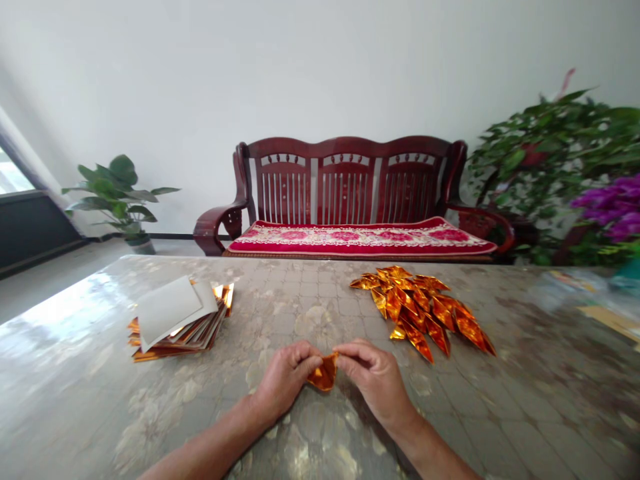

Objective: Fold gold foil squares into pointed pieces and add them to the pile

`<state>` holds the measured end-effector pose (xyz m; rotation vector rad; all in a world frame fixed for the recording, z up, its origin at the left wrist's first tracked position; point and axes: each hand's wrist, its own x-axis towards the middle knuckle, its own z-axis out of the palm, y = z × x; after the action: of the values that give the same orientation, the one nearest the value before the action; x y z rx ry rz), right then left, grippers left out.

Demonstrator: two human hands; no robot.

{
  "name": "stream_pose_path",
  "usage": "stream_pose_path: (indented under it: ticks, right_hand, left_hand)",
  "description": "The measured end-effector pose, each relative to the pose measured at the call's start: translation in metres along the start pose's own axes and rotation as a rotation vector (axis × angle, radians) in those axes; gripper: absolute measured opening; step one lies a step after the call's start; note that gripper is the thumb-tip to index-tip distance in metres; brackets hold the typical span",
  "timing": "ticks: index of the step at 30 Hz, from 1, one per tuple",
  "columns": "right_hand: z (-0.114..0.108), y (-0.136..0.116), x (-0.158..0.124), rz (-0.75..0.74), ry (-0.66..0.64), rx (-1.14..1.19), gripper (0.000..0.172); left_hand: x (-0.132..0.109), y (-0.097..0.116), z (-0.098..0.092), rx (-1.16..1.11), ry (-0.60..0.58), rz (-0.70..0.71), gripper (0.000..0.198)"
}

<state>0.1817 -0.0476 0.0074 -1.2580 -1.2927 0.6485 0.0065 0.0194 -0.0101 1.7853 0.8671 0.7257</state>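
White wall behind, a dark-red wooden settee (350, 175) with a red floral cushion (360, 240) past the far table edge, and a potted plant (117, 197) off to the left. The table (310, 313) has a glossy, mottled stone-pattern top with a faint tile grid, and glare sits on its left side. My left hand (283, 380) and right hand (373, 380) are both closed to a pinch on a folded gold foil piece (324, 373), which is crinkled, orange-gold and roughly triangular. It sits centre table, close to me. Can't tell if it touches the top. To the left is a fanned stack of foil squares (175, 347) under white paper sheets (170, 310). Forward right is a loose pile of folded foil pieces (420, 310), long, pointed, shiny and overlapping. Neither hand touches either one. Bare tabletop lies around my hands, with a wide gap between stack and pile.
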Motion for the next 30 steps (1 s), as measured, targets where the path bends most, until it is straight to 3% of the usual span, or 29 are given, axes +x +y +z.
stream_pose_path:
  ticks: [6,12,24,27,30]
  right_hand:
    - [0.001,-0.004,-0.003,0.069,0.010,0.029,0.009]
    - [0.003,-0.004,-0.002,0.090,0.022,0.002,0.009]
    - [0.005,-0.006,-0.006,0.007,0.057,-0.165,0.014]
    - [0.006,-0.006,-0.005,0.013,0.043,-0.171,0.015]
    - [0.009,-0.006,-0.004,0.038,0.034,-0.135,0.015]
  left_hand:
    - [-0.002,0.005,-0.001,0.184,-0.024,0.117,0.033]
    - [-0.008,0.009,0.001,0.372,0.051,0.319,0.031]
    - [-0.010,0.016,0.006,0.681,0.125,0.492,0.035]
    - [-0.010,0.015,0.006,0.707,0.126,0.480,0.037]
    - [-0.009,0.014,0.005,0.594,0.104,0.399,0.040]
